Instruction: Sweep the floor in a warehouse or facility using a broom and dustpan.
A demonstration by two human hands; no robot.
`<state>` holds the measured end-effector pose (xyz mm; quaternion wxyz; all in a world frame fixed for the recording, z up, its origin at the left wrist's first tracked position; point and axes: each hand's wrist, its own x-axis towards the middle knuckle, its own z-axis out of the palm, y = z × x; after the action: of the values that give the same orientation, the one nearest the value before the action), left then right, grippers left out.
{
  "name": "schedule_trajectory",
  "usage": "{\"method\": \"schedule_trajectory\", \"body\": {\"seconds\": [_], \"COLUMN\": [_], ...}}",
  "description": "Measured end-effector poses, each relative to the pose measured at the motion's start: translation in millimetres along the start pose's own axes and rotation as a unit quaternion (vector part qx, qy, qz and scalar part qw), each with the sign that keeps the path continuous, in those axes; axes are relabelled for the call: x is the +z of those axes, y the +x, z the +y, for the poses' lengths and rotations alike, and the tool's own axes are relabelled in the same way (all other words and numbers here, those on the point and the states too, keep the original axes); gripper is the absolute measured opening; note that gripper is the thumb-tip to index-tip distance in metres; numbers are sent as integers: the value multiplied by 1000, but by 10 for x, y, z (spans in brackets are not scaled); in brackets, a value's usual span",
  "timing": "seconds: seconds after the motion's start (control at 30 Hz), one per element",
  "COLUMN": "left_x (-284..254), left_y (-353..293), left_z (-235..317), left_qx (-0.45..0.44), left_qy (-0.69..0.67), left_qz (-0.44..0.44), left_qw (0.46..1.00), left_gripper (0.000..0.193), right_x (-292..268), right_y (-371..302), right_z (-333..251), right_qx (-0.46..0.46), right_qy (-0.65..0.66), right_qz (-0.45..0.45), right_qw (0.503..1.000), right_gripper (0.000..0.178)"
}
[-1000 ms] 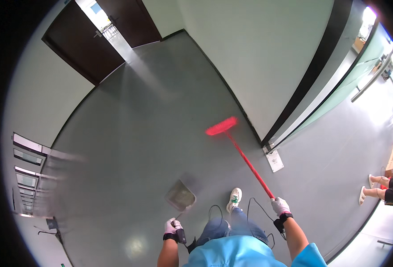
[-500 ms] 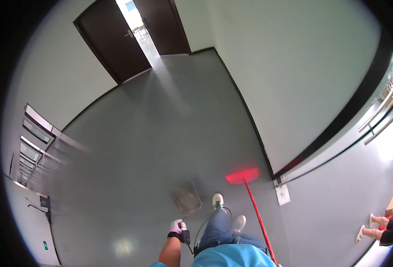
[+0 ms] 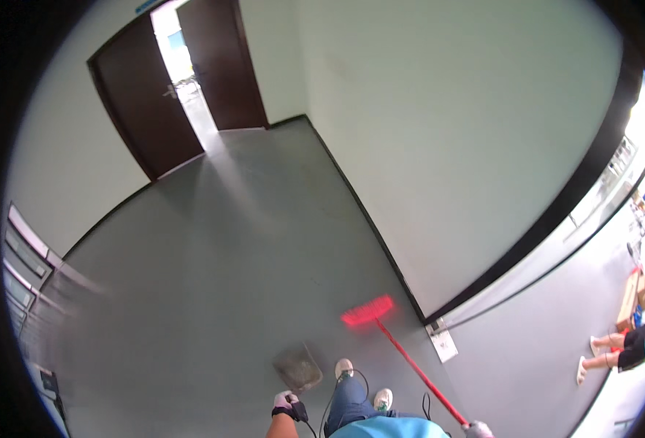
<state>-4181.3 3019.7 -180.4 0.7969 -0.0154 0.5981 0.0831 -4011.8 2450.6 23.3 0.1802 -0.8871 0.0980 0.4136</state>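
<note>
My left hand, in a pale glove with a black strap at the wrist, is closed low at the left of my legs. It grips the handle of a grey dustpan, which is just above the floor or on it; I cannot tell which. At the lower edge my right hand, also gloved, is wrapped round the top of a red broom. The broom's bristle head, slightly blurred, is on the grey floor ahead of my feet, to the right of the dustpan and near the wall's corner.
Ahead stand dark brown double doors, partly open onto a bright room. A pale wall with black skirting runs along the right. White paper lies by its corner. At far right, a person is near cardboard boxes.
The view has tilted upward and turned right, so the doors sit lower and further left. My right hand has come into sight on the broom handle. Dustpan and broom remain held.
</note>
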Motion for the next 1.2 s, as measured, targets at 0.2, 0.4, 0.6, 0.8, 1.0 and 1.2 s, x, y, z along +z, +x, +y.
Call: {"method": "schedule_trajectory", "body": {"seconds": [0.2, 0.4, 0.6, 0.8, 1.0, 1.2], "left_x": [170, -47, 101, 108, -136, 166], "left_y": [-142, -162, -442, -495, -288, -361], "left_z": [96, 86, -37, -58, 95, -69], "left_qx": [-41, -22, 55, 83, 68, 104], "left_qy": [36, 70, 12, 32, 65, 61], "left_qz": [-11, -29, 103, 127, 131, 170], "left_qw": [998, 997, 993, 988, 987, 978], "left_gripper": [23, 24, 23, 27, 27, 21], "right_x": [-263, 273, 491, -8, -198, 282], "right_y": [-615, -978, -772, 18, -499, -1093], "right_z": [-246, 171, 13, -527, -1081, 232], "right_qx": [78, 138, 116, 48, 51, 131], "right_qy": [-185, -130, -146, -121, -43, -26], "right_qz": [36, -18, 1, -5, -7, -26], "right_qw": [979, 982, 983, 992, 998, 991], "right_gripper": [40, 43, 44, 35, 38, 40]}}
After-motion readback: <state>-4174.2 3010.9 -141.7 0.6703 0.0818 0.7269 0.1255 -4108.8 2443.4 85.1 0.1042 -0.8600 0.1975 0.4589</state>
